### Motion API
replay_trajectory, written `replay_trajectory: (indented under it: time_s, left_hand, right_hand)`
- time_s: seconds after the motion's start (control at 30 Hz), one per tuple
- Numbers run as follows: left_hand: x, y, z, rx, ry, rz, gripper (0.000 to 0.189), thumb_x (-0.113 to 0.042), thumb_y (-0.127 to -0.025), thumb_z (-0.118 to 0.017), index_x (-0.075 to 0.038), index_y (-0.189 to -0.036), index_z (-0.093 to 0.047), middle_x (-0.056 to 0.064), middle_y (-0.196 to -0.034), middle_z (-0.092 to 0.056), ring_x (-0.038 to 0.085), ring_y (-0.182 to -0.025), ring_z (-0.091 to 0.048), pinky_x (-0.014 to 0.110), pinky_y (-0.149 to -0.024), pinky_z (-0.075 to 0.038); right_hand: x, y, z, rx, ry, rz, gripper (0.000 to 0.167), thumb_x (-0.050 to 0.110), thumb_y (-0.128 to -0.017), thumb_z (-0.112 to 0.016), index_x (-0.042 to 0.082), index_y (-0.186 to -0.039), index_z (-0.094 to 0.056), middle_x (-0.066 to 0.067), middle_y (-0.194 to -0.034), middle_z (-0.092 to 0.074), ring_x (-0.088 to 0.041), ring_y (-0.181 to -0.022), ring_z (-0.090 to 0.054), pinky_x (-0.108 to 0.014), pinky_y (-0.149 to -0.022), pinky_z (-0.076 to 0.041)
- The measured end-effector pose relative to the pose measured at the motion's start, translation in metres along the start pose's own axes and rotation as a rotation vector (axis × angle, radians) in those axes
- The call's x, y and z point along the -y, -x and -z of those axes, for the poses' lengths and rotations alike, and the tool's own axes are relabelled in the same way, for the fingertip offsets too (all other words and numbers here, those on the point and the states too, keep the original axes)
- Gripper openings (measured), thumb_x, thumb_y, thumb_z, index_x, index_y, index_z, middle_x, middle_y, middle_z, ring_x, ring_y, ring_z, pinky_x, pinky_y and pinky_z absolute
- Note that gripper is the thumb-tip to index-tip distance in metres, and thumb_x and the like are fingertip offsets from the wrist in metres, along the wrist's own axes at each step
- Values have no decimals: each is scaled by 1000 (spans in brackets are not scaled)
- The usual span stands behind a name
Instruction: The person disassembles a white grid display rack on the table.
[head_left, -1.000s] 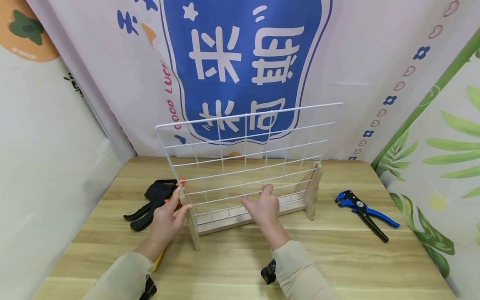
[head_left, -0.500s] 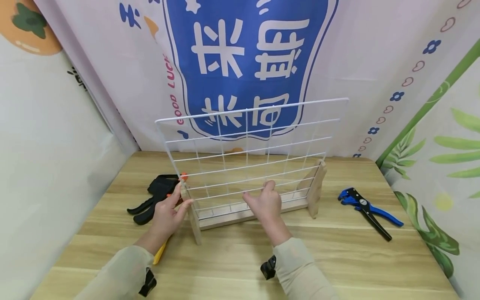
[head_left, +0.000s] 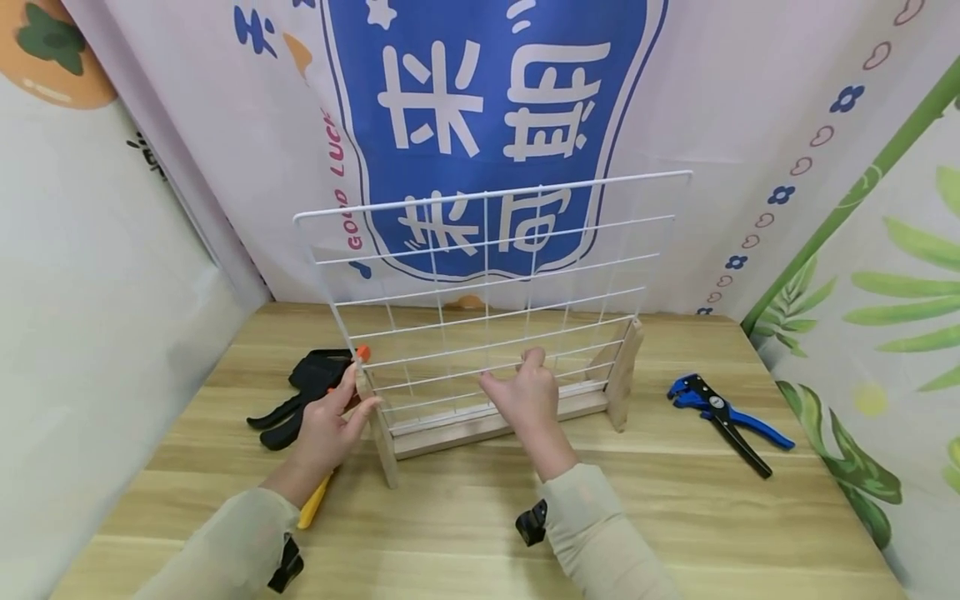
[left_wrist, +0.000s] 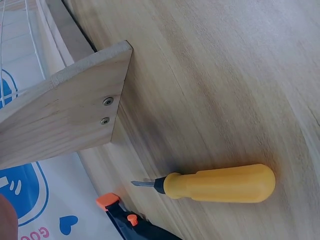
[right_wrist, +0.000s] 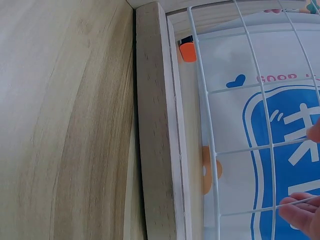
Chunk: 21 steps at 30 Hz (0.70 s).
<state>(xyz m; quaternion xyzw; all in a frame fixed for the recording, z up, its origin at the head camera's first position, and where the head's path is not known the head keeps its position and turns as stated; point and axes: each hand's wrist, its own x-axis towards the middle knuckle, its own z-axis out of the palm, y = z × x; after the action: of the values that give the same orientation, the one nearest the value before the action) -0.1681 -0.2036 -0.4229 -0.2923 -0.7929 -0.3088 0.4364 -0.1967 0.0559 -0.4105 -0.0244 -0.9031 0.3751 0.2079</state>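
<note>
A white wire grid panel (head_left: 487,282) stands tilted in a wooden stand (head_left: 450,439), between its two side boards. My left hand (head_left: 328,425) holds the top of the left side board (head_left: 384,450) at the grid's edge, thumb on the near side, fingers partly hidden behind. My right hand (head_left: 527,392) grips the lower wires near the middle, thumb and fingers apart along the grid. In the right wrist view, the fingertips (right_wrist: 296,209) lie at a cross wire. The left wrist view shows two screws (left_wrist: 108,101) in the side board.
A yellow-handled screwdriver (left_wrist: 225,184) lies by the left forearm. Behind the left hand is a black clamp (head_left: 307,383) with orange tips. A blue and black wire stripper (head_left: 723,412) lies on the right of the table (head_left: 450,533). Printed cloth hangs behind.
The grid's top edge has risen and its left corner has shifted left. Both hands keep their holds and have moved slightly with it; the view has also shifted a little.
</note>
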Motion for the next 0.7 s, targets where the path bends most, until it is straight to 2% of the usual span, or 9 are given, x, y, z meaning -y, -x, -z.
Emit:
replay_trajectory:
  time_s: [0.3, 0.5, 0.7]
  left_hand:
    - [0, 3, 1, 11, -12, 8, 64, -41, -93, -51, 18, -118, -53, 26, -79, -66, 29, -56, -64, 33, -47, -53]
    - [1, 3, 2, 15, -11, 2, 64, -41, -93, -51, 18, -117, -53, 26, -81, -66, 29, -57, -64, 32, -48, -54]
    - [1, 2, 0, -1, 17, 5, 61, -39, -92, -53, 15, -120, -53, 25, -82, -67, 28, -59, -65, 26, -54, -55]
  right_hand:
    - [-2, 1, -2, -17, -1, 18, 58, 39, -66, -74, -2, -98, -48, -17, -73, -62, -31, -56, -59, -35, -48, -51]
    - [-1, -1, -2, -39, -1, 43, 56, 37, -66, -75, -2, -96, -49, -16, -71, -62, -31, -55, -58, -35, -47, -50]
    - [0, -2, 1, -25, -13, -8, 56, 38, -64, -75, -1, -96, -49, -14, -73, -61, -31, -58, -57, -36, -50, -50]
